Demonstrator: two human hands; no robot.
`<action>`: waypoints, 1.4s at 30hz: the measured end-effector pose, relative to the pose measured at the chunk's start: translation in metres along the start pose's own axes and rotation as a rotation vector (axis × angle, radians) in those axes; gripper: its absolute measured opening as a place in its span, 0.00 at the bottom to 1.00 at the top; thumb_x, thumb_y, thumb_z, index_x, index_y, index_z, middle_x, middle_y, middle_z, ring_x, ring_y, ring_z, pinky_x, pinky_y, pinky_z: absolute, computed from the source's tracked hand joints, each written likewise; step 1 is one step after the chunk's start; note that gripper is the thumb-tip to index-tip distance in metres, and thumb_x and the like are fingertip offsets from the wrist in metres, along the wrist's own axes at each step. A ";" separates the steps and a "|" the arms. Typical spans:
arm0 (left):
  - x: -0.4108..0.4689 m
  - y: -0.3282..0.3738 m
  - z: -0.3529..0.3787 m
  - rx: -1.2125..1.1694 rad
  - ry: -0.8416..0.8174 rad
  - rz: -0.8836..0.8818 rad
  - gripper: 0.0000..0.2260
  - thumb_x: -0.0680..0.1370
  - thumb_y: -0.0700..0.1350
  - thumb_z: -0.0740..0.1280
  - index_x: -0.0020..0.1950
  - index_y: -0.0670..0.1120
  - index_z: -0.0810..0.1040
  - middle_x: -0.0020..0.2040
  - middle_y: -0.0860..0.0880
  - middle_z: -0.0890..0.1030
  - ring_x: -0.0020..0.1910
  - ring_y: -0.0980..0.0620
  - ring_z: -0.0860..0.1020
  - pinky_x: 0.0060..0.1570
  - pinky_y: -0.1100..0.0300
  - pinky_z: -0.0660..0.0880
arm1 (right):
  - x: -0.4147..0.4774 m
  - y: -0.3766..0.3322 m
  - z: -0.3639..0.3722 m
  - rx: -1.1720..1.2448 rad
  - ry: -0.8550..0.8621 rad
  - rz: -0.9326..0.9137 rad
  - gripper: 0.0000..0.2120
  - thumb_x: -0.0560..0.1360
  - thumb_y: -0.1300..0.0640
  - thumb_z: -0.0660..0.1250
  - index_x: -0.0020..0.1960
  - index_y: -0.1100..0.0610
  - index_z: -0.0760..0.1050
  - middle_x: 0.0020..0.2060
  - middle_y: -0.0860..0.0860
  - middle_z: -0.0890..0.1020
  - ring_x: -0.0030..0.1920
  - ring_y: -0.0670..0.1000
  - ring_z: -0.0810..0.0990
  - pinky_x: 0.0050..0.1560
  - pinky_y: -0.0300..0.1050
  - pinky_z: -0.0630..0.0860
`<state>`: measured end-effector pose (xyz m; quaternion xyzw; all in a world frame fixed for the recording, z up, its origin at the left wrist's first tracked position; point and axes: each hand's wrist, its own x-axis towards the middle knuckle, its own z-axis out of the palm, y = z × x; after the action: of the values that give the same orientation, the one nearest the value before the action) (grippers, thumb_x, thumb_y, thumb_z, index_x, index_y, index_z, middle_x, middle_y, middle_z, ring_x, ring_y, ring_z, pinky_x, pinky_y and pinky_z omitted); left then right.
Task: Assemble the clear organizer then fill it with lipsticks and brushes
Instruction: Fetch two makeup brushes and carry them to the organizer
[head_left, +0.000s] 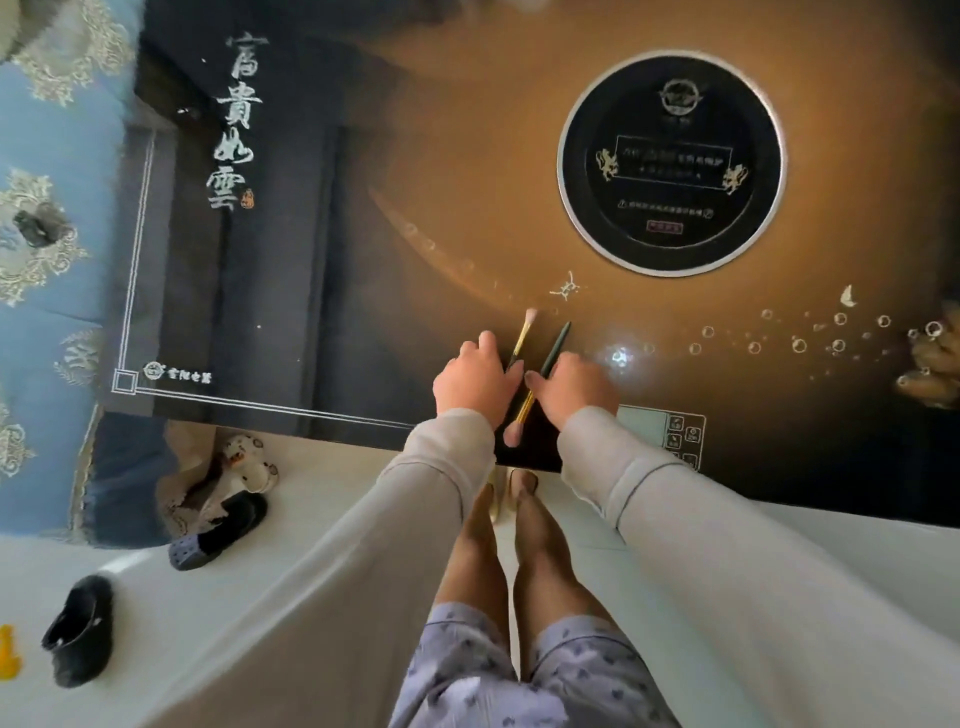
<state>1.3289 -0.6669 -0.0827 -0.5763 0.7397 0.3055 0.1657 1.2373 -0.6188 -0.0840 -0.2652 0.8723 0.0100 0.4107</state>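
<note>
Two makeup brushes are in view at the near edge of the dark table (363, 332). One brush (522, 335) has a pink tip pointing away from me, a gold ferrule and a black handle; my left hand (475, 384) is closed over the handle's end. The other brush (556, 348) has a dark handle pointing away, and its gold ferrule and pink bristles (513, 434) hang toward me past the table edge. My right hand (574, 387) grips this brush at its middle. No organizer or lipstick is in view.
A round black hotplate (670, 161) is set into the tabletop at the far right, and a control panel (675, 436) sits by the front edge near my right wrist. Slippers (218, 530) and a black shoe (78, 629) lie on the white floor at the left.
</note>
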 end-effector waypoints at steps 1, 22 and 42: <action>0.003 0.003 0.003 0.037 0.005 0.018 0.16 0.77 0.54 0.59 0.55 0.42 0.69 0.52 0.42 0.77 0.49 0.39 0.79 0.36 0.53 0.68 | 0.002 -0.002 0.002 -0.032 0.011 0.008 0.17 0.74 0.46 0.63 0.53 0.59 0.76 0.52 0.58 0.81 0.54 0.60 0.79 0.43 0.46 0.70; -0.109 -0.099 -0.003 0.024 -0.358 -0.026 0.10 0.78 0.42 0.58 0.56 0.42 0.75 0.54 0.38 0.81 0.53 0.38 0.78 0.50 0.53 0.74 | -0.104 0.113 -0.007 0.072 -0.167 0.035 0.06 0.76 0.60 0.60 0.40 0.57 0.70 0.43 0.60 0.79 0.47 0.61 0.81 0.48 0.48 0.76; -0.126 -0.112 -0.030 0.153 -0.373 0.060 0.10 0.78 0.40 0.59 0.57 0.42 0.77 0.57 0.40 0.81 0.57 0.41 0.78 0.57 0.56 0.73 | -0.189 0.210 0.049 0.650 0.064 0.387 0.09 0.75 0.66 0.62 0.53 0.67 0.75 0.40 0.61 0.79 0.37 0.57 0.77 0.37 0.46 0.74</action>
<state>1.4740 -0.6082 -0.0136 -0.4731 0.7341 0.3546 0.3341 1.2713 -0.3407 -0.0224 0.0484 0.8764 -0.1981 0.4362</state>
